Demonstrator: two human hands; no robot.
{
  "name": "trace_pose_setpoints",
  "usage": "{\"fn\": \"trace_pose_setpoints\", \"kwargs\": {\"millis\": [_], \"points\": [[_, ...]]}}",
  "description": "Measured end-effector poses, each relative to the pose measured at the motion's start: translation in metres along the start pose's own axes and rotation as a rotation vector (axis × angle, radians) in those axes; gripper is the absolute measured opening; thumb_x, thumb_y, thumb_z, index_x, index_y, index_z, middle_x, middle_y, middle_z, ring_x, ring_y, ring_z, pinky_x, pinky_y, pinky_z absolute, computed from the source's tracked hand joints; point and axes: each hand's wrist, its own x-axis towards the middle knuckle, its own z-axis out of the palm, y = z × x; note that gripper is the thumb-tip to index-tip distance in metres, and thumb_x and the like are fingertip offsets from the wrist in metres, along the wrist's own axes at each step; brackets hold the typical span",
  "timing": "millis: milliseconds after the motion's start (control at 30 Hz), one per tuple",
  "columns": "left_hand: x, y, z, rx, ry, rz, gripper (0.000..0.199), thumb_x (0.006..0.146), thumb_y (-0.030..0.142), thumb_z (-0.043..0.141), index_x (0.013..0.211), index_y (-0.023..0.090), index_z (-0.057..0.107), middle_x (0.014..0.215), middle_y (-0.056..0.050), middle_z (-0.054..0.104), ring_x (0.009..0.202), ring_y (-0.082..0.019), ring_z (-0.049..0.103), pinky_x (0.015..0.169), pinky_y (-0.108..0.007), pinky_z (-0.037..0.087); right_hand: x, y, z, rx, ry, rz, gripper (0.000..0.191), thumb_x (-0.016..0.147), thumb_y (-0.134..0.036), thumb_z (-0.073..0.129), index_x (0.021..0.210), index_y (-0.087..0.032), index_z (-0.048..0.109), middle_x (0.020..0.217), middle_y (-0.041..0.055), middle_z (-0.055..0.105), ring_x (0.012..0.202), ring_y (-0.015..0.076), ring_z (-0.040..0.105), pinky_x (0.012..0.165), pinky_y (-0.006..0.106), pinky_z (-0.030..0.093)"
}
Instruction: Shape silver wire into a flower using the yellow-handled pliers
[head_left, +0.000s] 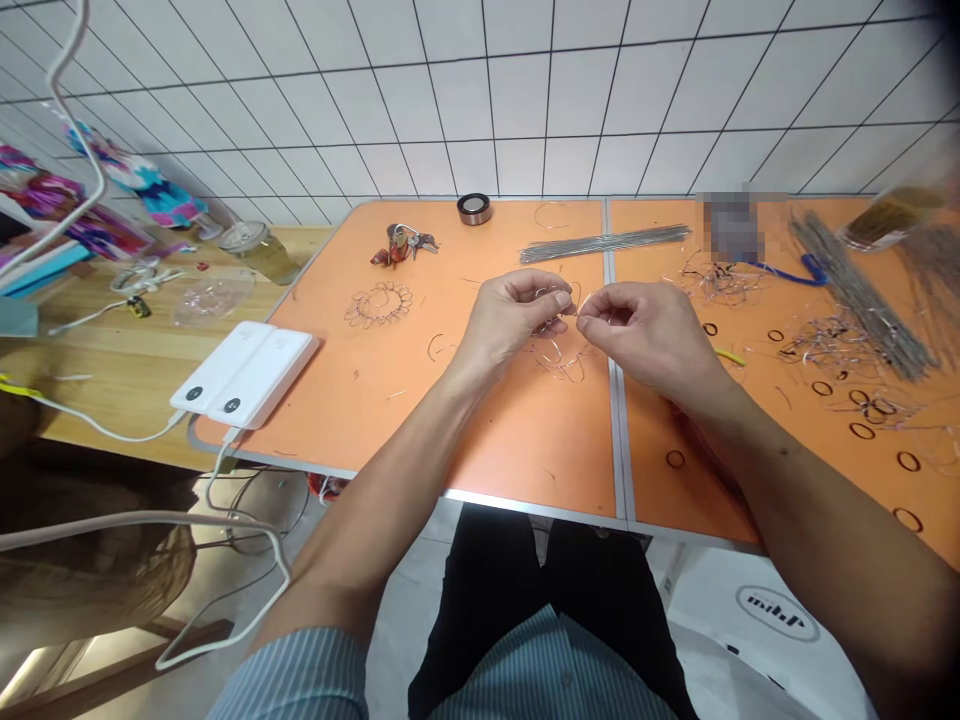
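Thin bent wire (556, 350) in loops hangs between and below my two hands, over the middle of the orange table. My left hand (517, 312) is closed, thumb and fingers pinching the wire. Close by on the right, my right hand (637, 325) pinches the same wire with thumb and forefinger. The fingertips of the two hands are a short gap apart. A flower-like ring of looped wire (379, 305) lies flat on the table to the left. Behind my hands is a bundle of straight metal wires (600, 243).
White power banks (244, 375) with cables sit at the table's left edge. Keys (405, 245) and a tape roll (474, 208) lie at the back. On the right are tangled wires (836, 342), a thick wire bundle (862, 295), small dark rings (862, 430) and a cup (889, 218).
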Motion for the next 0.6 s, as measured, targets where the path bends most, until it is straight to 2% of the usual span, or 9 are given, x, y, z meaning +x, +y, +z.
{"fn": "trace_pose_setpoints", "kwargs": {"millis": [167,300,367,433,533,600], "points": [[-0.001,0.0,0.0,-0.005,0.001,0.006,0.011,0.085,0.021,0.091,0.089,0.018,0.081,0.081,-0.001,0.081,0.067,-0.009,0.073,0.066,-0.022,0.059,-0.003,-0.004,-0.004,-0.014,-0.016,-0.019,0.011,0.094,-0.029,0.072,0.092,-0.029,0.084,0.089,0.0017,0.082,0.085,0.0242,0.073,0.072,0.039,0.048],[0.0,-0.001,-0.002,0.027,0.025,-0.013,0.015,0.083,0.026,0.093,0.09,0.019,0.082,0.083,-0.001,0.082,0.069,-0.01,0.072,0.068,-0.023,0.061,-0.01,0.002,-0.036,-0.047,0.05,-0.042,0.013,0.096,-0.03,0.073,0.099,-0.028,0.086,0.093,0.003,0.084,0.087,0.0241,0.074,0.078,0.039,0.051],[0.001,-0.001,-0.004,0.024,0.016,-0.005,0.019,0.081,0.029,0.095,0.09,0.019,0.082,0.084,-0.001,0.082,0.067,-0.01,0.071,0.068,-0.024,0.061,-0.012,0.021,-0.059,-0.124,0.067,-0.007,0.014,0.098,-0.031,0.073,0.099,-0.027,0.086,0.094,0.0042,0.084,0.085,0.0237,0.074,0.078,0.04,0.051],[0.001,-0.001,-0.005,0.009,0.0,0.014,0.022,0.079,0.031,0.097,0.09,0.019,0.083,0.084,-0.002,0.082,0.065,-0.01,0.071,0.067,-0.024,0.061,-0.015,0.05,-0.081,-0.264,0.051,0.064,0.012,0.099,-0.032,0.075,0.099,-0.026,0.086,0.097,0.0048,0.085,0.087,0.0239,0.074,0.081,0.041,0.05],[-0.001,0.0,-0.004,0.016,0.018,0.0,0.024,0.077,0.033,0.099,0.09,0.02,0.084,0.085,-0.003,0.083,0.066,-0.01,0.071,0.067,-0.025,0.062,-0.023,0.096,-0.106,-0.528,-0.097,0.162,0.019,0.103,-0.037,0.073,0.106,-0.024,0.085,0.104,0.0082,0.086,0.092,0.0265,0.073,0.081,0.042,0.047],[-0.002,0.001,-0.004,0.015,0.026,-0.004,0.024,0.077,0.033,0.1,0.089,0.02,0.084,0.085,-0.004,0.083,0.065,-0.01,0.071,0.067,-0.025,0.062,-0.029,0.117,-0.112,-0.57,-0.174,0.163,0.025,0.105,-0.04,0.071,0.113,-0.021,0.085,0.112,0.0127,0.087,0.098,0.029,0.073,0.083,0.042,0.048]]}}
